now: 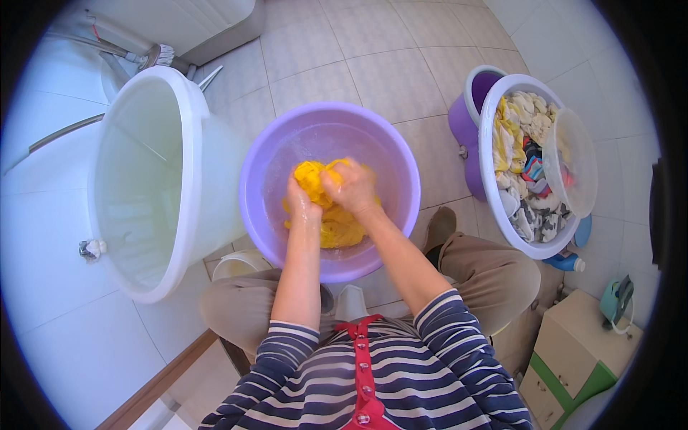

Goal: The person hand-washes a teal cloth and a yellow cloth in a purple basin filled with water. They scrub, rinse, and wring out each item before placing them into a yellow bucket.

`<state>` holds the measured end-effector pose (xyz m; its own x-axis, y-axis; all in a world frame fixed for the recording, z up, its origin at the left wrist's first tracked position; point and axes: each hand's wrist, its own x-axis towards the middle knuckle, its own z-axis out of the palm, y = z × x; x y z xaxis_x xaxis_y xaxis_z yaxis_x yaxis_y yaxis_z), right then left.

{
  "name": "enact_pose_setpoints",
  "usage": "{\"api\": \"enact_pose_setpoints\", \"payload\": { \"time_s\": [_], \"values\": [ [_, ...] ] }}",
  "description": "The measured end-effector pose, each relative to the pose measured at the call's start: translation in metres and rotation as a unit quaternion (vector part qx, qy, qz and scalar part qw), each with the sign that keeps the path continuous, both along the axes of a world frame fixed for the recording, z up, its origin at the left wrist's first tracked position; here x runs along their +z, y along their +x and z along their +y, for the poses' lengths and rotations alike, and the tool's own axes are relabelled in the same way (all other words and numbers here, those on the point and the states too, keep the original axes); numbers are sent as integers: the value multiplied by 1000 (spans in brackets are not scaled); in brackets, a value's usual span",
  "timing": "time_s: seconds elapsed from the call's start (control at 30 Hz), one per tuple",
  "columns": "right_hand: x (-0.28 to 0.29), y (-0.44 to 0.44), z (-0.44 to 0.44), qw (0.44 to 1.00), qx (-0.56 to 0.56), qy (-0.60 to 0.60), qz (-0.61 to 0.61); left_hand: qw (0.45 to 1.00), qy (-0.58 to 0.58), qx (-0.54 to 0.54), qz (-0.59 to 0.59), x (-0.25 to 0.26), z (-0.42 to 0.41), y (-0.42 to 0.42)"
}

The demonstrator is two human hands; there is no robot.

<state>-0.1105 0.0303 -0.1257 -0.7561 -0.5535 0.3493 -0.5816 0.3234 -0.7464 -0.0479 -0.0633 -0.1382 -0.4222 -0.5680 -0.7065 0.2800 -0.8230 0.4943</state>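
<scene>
A wet yellow cloth lies bunched in a purple plastic basin that holds some water. My left hand grips one gathered part of it from the left. From the right, my right hand closes over the same bundle, its fingers partly blurred. The gathered part is raised above the rest of the cloth, which spreads lower in the basin. Both forearms are bare below striped sleeves, and the wrists look wet.
Left of the basin stands a large white tub of water. On the right, a pale basin of clothes carries a translucent bowl; a purple bucket is beside it. A mop lies far left. A small cabinet stands lower right.
</scene>
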Motion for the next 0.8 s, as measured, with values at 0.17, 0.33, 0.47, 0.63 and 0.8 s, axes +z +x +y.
{"api": "enact_pose_setpoints", "payload": {
  "time_s": [0.17, 0.33, 0.47, 0.63, 0.8],
  "values": [
    [-12, -5, 13, 984, 65, 161, -36, 994, -42, 56, 79, -38, -21, 32],
    [-32, -14, 20, 958, 137, 252, 6, 982, -183, 41, 6, -40, -19, 29],
    [-14, -5, -6, 969, 19, 176, -171, 998, -23, 48, -38, -36, -11, 20],
    [64, 54, 6, 985, 99, -75, -117, 932, -49, -146, 327, -12, -1, 26],
    [66, 67, 21, 992, 115, -56, -24, 899, 30, -170, 402, -6, 13, 39]
  ]
}}
